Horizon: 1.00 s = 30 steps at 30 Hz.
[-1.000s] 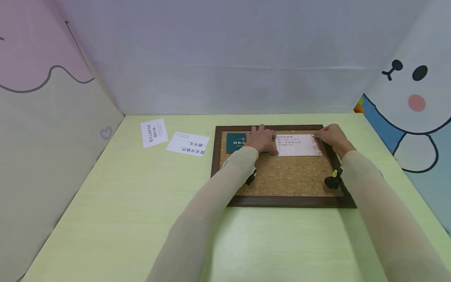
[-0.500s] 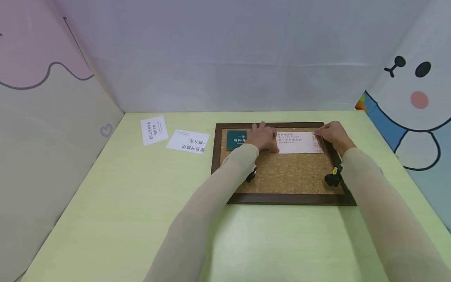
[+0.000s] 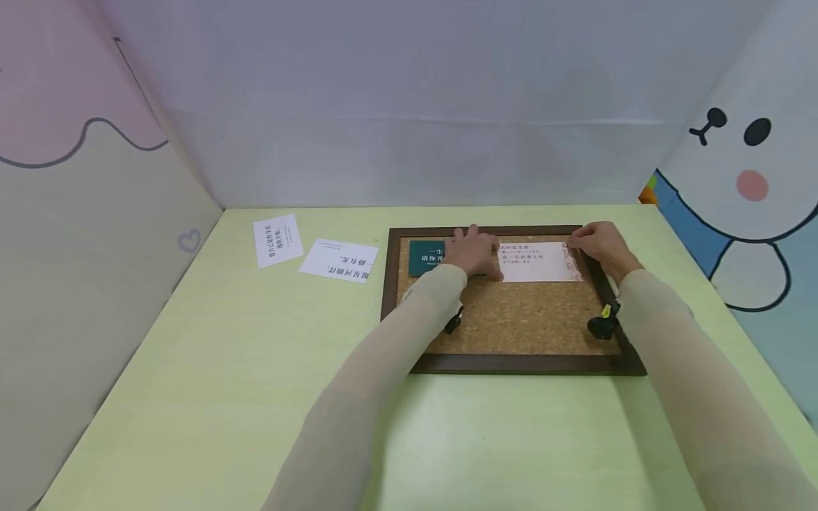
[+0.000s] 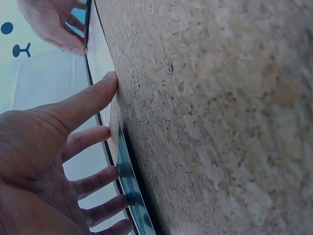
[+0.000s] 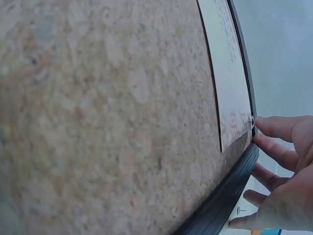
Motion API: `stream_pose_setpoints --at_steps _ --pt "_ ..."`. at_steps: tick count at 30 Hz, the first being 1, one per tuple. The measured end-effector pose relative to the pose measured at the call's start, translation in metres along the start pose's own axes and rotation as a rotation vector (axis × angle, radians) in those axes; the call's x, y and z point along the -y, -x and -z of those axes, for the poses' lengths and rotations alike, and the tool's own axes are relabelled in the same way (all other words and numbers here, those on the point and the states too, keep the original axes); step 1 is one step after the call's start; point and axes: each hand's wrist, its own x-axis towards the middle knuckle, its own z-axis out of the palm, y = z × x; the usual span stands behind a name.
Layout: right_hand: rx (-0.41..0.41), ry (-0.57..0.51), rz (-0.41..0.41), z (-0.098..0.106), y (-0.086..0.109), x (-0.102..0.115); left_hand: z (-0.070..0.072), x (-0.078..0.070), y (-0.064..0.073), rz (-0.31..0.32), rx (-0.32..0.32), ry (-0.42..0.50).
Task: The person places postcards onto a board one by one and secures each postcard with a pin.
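A framed corkboard (image 3: 524, 319) lies flat on the table. Near its top right is a white printed card (image 3: 533, 264), with a dark green card (image 3: 424, 259) to its left. My left hand (image 3: 471, 253) rests with spread fingers across both cards, its thumb pressing the white card's lower left corner; in the left wrist view the other fingers reach over the green card (image 4: 131, 181). At the white card's upper right corner, my right hand (image 3: 603, 248) pinches a small clear pushpin (image 5: 252, 121) between thumb and finger. The pin's point is hidden.
Two white printed cards lie on the table left of the board: a tilted one (image 3: 277, 241) and another (image 3: 339, 260) nearer the frame. A brown wooden frame (image 3: 530, 365) borders the cork. Fabric walls with cartoon prints stand at the back and sides.
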Motion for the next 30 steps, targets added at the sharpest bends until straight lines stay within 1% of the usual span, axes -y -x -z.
stream_pose_setpoints --at_steps 3,8,10,12,20,30 --pt "-0.024 0.025 0.005 -0.0012 0.0012 0.0015 0.0 0.0008 0.0012 0.0 0.0 0.007" --pt "-0.071 0.109 -0.068 -0.0015 0.0044 0.0048 0.0001 0.0002 0.0021 0.007 -0.001 0.008" --pt "-0.079 0.133 -0.102 -0.0013 0.0051 0.0056 0.0 -0.0002 0.002 0.008 0.0 0.007" --pt "-0.08 0.144 -0.116 -0.001 0.0057 0.006 0.0004 -0.0006 0.0021 0.01 0.003 0.005" --pt "-0.079 0.142 -0.123 0.0005 0.0063 0.0069 0.0007 0.0001 -0.0005 0.009 0.005 0.004" --pt "-0.096 0.259 -0.139 -0.0005 0.0023 0.0048 -0.0001 0.0005 -0.002 0.002 0.005 -0.002"
